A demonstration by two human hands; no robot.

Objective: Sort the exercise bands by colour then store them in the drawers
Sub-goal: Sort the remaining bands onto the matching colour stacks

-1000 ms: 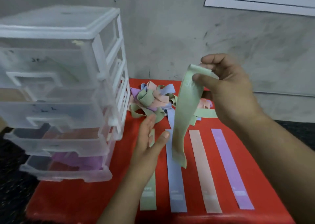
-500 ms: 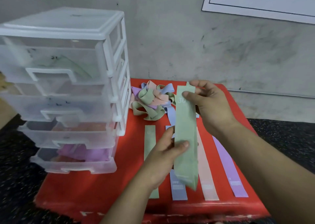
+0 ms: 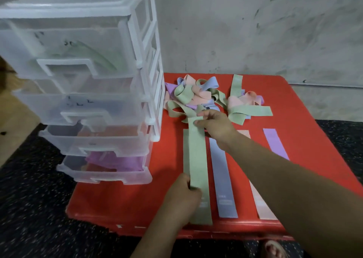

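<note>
Two hands clamp one green band [image 3: 197, 159]: right hand [image 3: 214, 124] pinches its far end, left hand [image 3: 183, 195] grips its near part. It lies lengthwise on the red table [image 3: 117, 204], just beside the blue band [image 3: 222, 175], in front of the mixed pile [image 3: 198, 97], with the drawer unit [image 3: 78, 81] at left.

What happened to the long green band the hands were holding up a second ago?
The long green elastic band came down from the air onto the red table, atop another green strip. The right hand pinches its far end; the left hand now grips its near part. The blue strip, pink strip, purple strip, tangled pile and clear plastic drawers stayed put.
</note>
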